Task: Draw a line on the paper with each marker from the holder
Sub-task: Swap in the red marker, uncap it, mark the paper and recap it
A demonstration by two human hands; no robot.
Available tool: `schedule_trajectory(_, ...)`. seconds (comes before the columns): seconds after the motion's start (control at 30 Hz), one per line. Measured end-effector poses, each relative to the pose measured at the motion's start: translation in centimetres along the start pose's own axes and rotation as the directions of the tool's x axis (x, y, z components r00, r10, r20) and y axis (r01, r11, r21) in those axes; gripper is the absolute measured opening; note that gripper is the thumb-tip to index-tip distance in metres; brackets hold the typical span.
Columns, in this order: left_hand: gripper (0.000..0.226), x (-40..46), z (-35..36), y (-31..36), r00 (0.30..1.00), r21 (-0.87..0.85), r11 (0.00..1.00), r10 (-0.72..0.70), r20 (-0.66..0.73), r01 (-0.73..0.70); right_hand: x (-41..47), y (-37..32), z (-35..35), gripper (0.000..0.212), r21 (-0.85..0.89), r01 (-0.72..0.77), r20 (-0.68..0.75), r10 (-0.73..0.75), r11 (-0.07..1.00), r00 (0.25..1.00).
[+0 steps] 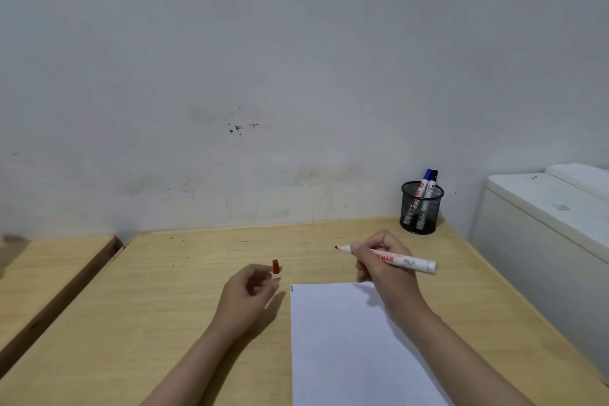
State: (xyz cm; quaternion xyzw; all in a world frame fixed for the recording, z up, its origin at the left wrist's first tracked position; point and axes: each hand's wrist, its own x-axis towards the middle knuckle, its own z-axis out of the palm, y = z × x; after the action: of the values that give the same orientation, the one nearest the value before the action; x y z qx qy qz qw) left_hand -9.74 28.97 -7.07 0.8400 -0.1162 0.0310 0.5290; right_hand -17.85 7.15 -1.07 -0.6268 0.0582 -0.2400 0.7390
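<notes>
My right hand (382,267) grips an uncapped white marker with a red tip (407,261), held level above the far edge of the white paper (349,346), tip pointing left. My left hand (250,293) hovers left of the paper and pinches the red cap (275,266) between its fingertips. A short dark mark (292,288) sits at the paper's far left corner. The black mesh holder (421,212) stands at the table's back right with two blue-capped markers (428,183) in it.
The wooden table (184,306) meets a grey wall at the back. A second wooden surface (49,270) lies to the left across a gap. A white appliance (543,224) stands close to the table's right edge.
</notes>
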Motion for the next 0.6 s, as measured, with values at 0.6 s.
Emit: schedule_trajectory(0.6, 0.031, 0.0, 0.6, -1.5, 0.937, 0.255, 0.916, 0.249, 0.245, -0.310, 2.2, 8.2, 5.9, 0.032, -0.383, -0.144, 0.021, 0.164, 0.913, 0.986)
